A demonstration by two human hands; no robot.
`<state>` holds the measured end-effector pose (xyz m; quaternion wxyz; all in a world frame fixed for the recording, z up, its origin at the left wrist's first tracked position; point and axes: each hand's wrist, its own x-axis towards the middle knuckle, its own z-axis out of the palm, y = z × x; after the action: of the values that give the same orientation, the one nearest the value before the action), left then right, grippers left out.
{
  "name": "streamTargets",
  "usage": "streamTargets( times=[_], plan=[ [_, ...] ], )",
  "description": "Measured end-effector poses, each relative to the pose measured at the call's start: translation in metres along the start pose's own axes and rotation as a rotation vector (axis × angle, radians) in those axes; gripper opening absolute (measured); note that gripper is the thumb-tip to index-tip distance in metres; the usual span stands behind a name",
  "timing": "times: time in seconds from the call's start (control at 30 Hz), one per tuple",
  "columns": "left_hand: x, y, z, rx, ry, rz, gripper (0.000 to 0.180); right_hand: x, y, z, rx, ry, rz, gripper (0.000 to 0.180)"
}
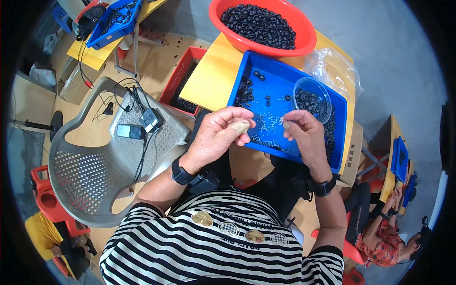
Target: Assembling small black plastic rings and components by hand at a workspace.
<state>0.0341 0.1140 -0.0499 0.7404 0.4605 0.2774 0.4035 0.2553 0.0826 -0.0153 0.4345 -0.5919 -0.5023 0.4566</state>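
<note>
Right hand (304,135) above blue tray (285,78)

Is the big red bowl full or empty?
Nearly full. The red bowl at the table's far end is heaped almost to its rim with small black rings; only its inner wall on the right shows.

Left hand (219,133) and right hand (304,135) raised, fingers curled (thumbs inward).

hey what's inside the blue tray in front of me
The blue tray holds loose black rings, a clear round tub of more rings, and tiny pale bits scattered on its floor. The left hand and right hand cover its near edge.
</note>
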Motion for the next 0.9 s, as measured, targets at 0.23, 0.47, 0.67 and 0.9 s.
streamTargets(
  times=[0.23,0.47,0.67,0.9],
  plan=[
    [0.020,-0.004,0.034,0.081,-0.087,-0.050,0.025,-0.011,-0.003,0.007,0.168,-0.001,-0.129,0.010],
    [0.026,-0.009,0.038,0.219,-0.113,0.010,0.017,-0.019,0.000,0.005,0.069,0.027,-0.209,0.010],
    [0.031,0.000,0.030,-0.072,-0.201,-0.364,0.018,-0.020,-0.006,0.007,-0.397,0.124,-0.546,0.014],
    [0.034,0.005,0.027,-0.056,-0.248,-0.296,0.016,-0.022,-0.005,0.009,0.137,0.052,-0.174,0.013]
  ],
)
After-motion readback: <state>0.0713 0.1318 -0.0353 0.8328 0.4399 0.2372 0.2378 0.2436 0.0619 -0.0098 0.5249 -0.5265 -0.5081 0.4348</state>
